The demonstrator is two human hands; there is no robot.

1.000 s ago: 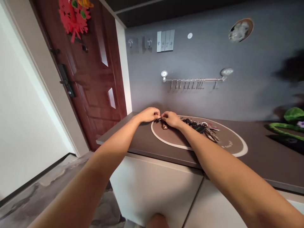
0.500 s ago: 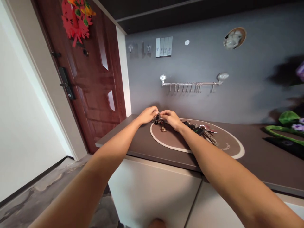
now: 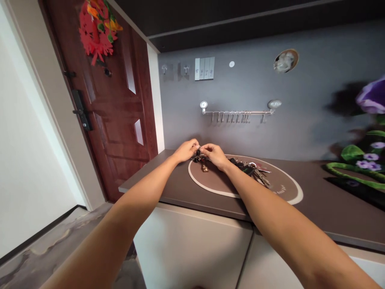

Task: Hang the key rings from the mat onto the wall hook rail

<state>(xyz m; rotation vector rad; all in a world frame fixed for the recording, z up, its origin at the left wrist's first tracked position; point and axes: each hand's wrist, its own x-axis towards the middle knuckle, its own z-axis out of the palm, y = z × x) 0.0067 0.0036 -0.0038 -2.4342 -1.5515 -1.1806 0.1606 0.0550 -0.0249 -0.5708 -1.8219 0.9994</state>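
My left hand (image 3: 187,151) and my right hand (image 3: 214,155) meet above the left end of an oval brown mat (image 3: 222,184). Both are closed, thumbs and fingers pinching a small keychain (image 3: 197,155) between them. Black pieces and a brown-gold pendant (image 3: 205,167) hang down from it, close to the mat. The finger-sized details of its ring are too small to make out. Beyond my right wrist lies a bunch of keys (image 3: 251,168) with dark fobs, a metal ring and a braided strap, partly hidden by my forearm.
A rail with several small hooks (image 3: 237,113) is fixed to the grey wall behind. Artificial purple flowers (image 3: 371,160) stand on the right of the dark countertop (image 3: 325,204). A dark red door (image 3: 120,132) is at the left, and a dark shelf (image 3: 240,24) overhangs above.
The view has tilted up and shifted slightly right, so the flowers show more. Both hands keep their pinch on the keychain, with only slight finger movement.
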